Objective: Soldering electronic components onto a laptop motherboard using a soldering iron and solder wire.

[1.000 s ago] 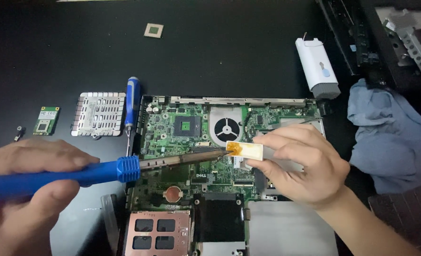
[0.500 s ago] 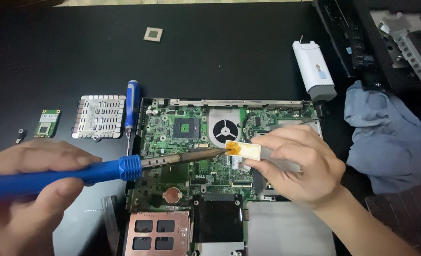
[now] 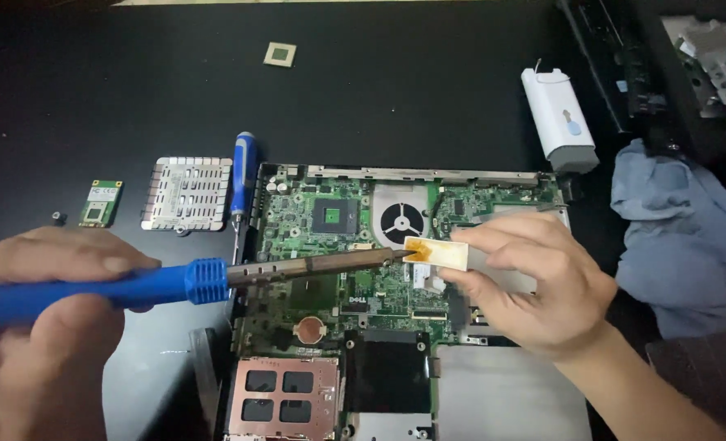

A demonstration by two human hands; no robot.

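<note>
Blue-handled soldering iron (image 3: 216,278), tip against amber-stained white pad (image 3: 436,252).

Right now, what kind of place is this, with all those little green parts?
Probably an electronics repair bench. An opened laptop's green circuit board lies on a black table, the left hand holds a blue soldering iron over it, and a loose chip and a blue screwdriver lie nearby.

blue plastic soldering iron (image 3: 93,287), matt cloth (image 3: 681,237).
</note>
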